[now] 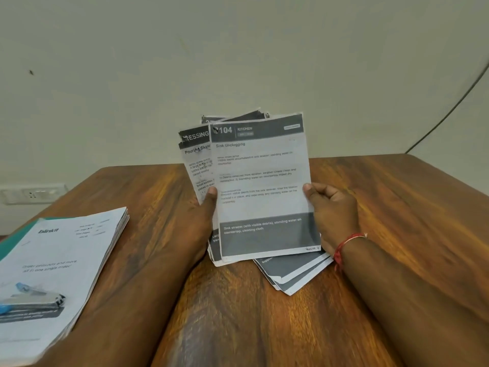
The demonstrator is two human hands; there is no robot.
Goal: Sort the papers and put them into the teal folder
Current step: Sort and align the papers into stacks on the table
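I hold a fanned bunch of printed papers upright over the wooden table (397,197). The front sheet (262,181) is headed "104 Kitchen, Sink Unclogging". My left hand (203,215) grips the bunch at its left edge, thumb on the front. My right hand (333,207) grips the right edge, thumb on the front sheet. Behind it, several more sheets (293,274) stick out at the lower right. The teal folder (16,239) lies at the left, mostly covered by a stack of papers (66,260).
A stapler (34,300) with a blue part rests on the left stack. A wall socket (31,193) sits low on the wall at the left. A dark cable (449,112) runs down the wall at the right.
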